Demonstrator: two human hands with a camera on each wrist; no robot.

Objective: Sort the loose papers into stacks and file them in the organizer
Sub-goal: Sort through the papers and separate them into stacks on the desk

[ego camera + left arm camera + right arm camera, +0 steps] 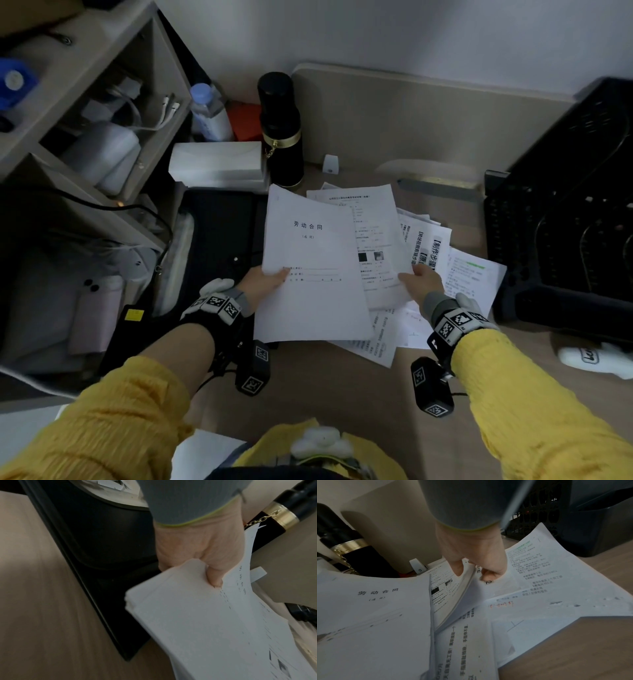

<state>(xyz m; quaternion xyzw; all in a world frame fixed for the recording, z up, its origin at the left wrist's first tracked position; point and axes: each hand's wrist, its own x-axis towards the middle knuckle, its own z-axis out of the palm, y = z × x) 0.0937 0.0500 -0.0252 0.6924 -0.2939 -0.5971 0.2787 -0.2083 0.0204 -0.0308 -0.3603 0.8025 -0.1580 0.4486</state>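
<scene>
My left hand [270,279] grips the left edge of a thick white document [310,270] with a printed title, thumb on top, held above the desk; the same hand [202,550] shows in the left wrist view with its thumb pressed on the stack [205,622]. My right hand [419,279] pinches the right edge of a second printed packet [373,240] that lies partly under the first; in the right wrist view the hand [476,561] lifts that packet's edge [453,599]. Loose sheets [472,274] lie spread beneath. The black mesh organizer [565,205] stands at the right.
A black flask [282,130] with a gold band stands behind the papers, next to a white box [219,164] and a water bottle [209,113]. Shelves [85,102] rise at the left. A black pad [219,233] lies left of the papers. A small white object [596,359] lies at the right.
</scene>
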